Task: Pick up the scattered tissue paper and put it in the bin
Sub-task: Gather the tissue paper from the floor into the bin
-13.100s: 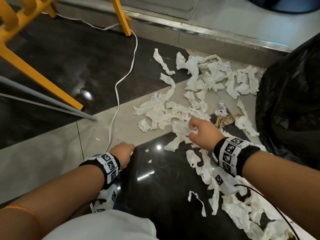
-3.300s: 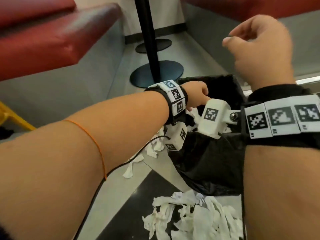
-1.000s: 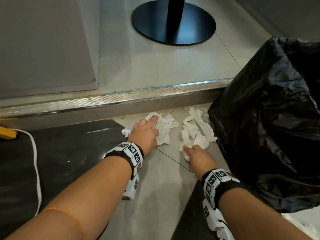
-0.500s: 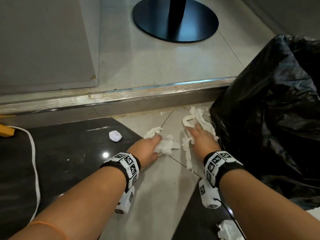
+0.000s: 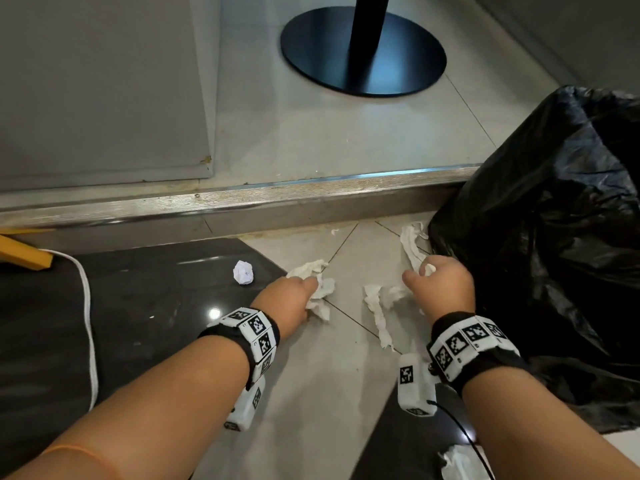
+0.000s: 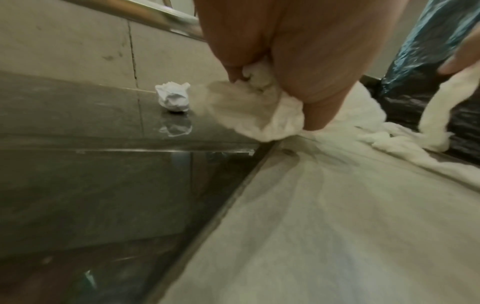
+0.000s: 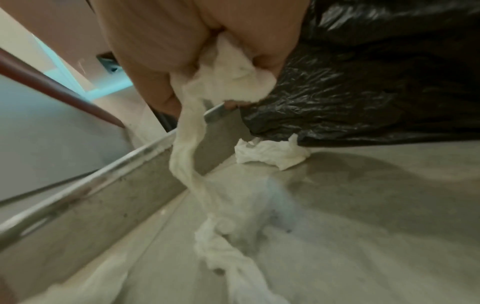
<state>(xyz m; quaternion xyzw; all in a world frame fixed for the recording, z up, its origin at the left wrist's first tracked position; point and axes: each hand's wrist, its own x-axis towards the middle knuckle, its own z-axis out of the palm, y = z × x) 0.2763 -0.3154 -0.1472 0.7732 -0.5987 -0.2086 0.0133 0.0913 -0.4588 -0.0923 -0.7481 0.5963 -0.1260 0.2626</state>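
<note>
White tissue paper lies scattered on the floor tiles by a black bin bag (image 5: 554, 254). My left hand (image 5: 294, 296) grips a crumpled tissue wad (image 5: 322, 292) low on the floor; the left wrist view shows the fingers curled round that wad (image 6: 262, 115). My right hand (image 5: 440, 282) holds a long tissue strip (image 7: 187, 156) that hangs from the fist down to the tile. A further strip (image 5: 379, 317) trails between the hands, and one piece (image 5: 412, 240) lies against the bag. A small tissue ball (image 5: 243, 271) sits alone on the dark tile.
A raised step with a metal edge (image 5: 242, 199) runs across behind the tissue. A black round pole base (image 5: 363, 50) stands on the upper floor. A white cable (image 5: 88, 323) and a yellow frame foot (image 5: 24, 254) lie at left. More tissue (image 5: 457, 462) lies at the bottom right.
Both hands have closed on tissue and pulled back toward me. The right hand has lifted its strip off the floor. The loose pile near the step has shrunk.
</note>
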